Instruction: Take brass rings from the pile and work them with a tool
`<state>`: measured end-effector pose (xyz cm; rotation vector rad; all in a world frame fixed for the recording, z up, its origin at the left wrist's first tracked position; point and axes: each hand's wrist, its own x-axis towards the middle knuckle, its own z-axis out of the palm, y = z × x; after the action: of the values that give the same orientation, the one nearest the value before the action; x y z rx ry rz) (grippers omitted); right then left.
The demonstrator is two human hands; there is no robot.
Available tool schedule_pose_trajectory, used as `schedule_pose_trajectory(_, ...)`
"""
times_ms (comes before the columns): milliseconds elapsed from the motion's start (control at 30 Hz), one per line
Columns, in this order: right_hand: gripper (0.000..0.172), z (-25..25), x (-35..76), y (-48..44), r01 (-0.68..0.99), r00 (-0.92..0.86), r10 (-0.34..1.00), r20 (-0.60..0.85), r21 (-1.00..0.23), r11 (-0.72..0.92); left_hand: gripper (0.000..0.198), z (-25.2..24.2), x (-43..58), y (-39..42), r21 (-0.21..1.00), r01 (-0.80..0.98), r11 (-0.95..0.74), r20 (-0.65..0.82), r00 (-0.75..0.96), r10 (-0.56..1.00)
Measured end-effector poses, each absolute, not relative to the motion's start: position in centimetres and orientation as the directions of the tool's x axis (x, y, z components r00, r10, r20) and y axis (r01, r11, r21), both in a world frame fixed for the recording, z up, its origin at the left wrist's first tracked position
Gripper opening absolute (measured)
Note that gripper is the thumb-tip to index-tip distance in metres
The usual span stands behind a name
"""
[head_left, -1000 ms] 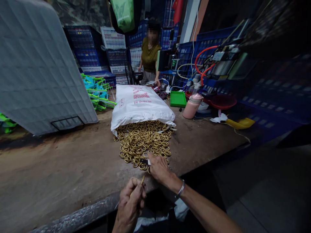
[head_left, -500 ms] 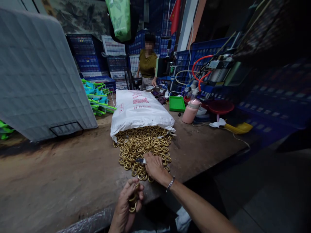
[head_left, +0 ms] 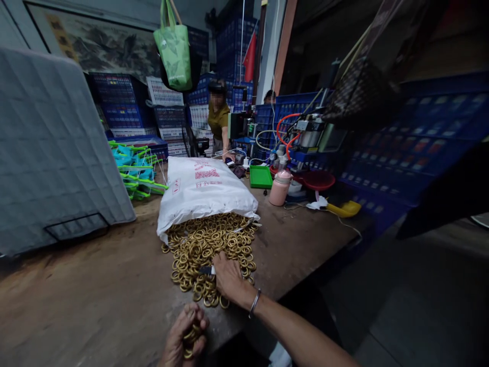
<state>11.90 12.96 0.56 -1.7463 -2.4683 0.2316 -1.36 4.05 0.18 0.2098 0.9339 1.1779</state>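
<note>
A pile of brass-coloured rings (head_left: 202,250) spills from the mouth of a white woven sack (head_left: 206,191) with red print, lying on the table. My right hand (head_left: 229,278), wearing a metal bangle, rests over the near right part of the pile. Its fingers are closed on what looks like a small knife (head_left: 208,270), with a dark blade and some white at the handle; the blade points left across the rings. Nearer the table's front edge, my left hand (head_left: 184,329) is curled around several brass rings (head_left: 192,334), held apart from the pile.
A grey quilted panel (head_left: 64,148) stands at left, with green and blue items (head_left: 133,168) behind it. Right of the sack are a green tray (head_left: 261,176), a pink bottle (head_left: 280,188) and a yellow scoop (head_left: 344,209). A person (head_left: 219,120) stands at the far end.
The view has tilted up and turned right, so the scene sits lower and further left. Both hands keep their grips. The far person's arm now reaches onto the table.
</note>
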Motion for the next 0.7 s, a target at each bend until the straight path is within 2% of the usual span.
schedule_pose_trajectory(133,0.024,1.3,12.3,12.8,0.889,-0.372,0.926,0.07,-0.259,0.377,0.034,0.1,-1.3,4.7,0.649,-0.656,0.385,-0.493,0.023,0.87)
schedule_pose_trajectory(333,0.021,2.0,12.0,11.0,0.763,-0.502,0.859,0.098,-0.418,0.493,0.055,-1.0,-0.9,5.7,0.837,-0.434,0.333,-0.444,-0.185,0.877)
schedule_pose_trajectory(433,0.017,2.0,11.8,10.3,0.731,-0.531,0.844,0.072,-0.466,0.499,0.053,-1.4,-0.6,5.8,0.872,-0.377,0.311,-0.421,-0.257,0.87)
schedule_pose_trajectory(600,0.01,1.5,11.5,9.8,0.703,-0.504,0.863,0.03,-0.566,0.43,0.045,-1.7,-0.9,5.5,0.871,-0.418,0.258,-0.371,-0.216,0.903)
schedule_pose_trajectory(700,0.017,1.6,11.3,9.7,0.626,-0.502,0.864,0.03,-0.677,0.387,0.041,-1.8,-1.2,5.3,0.881,-0.398,0.256,-0.339,-0.154,0.928)
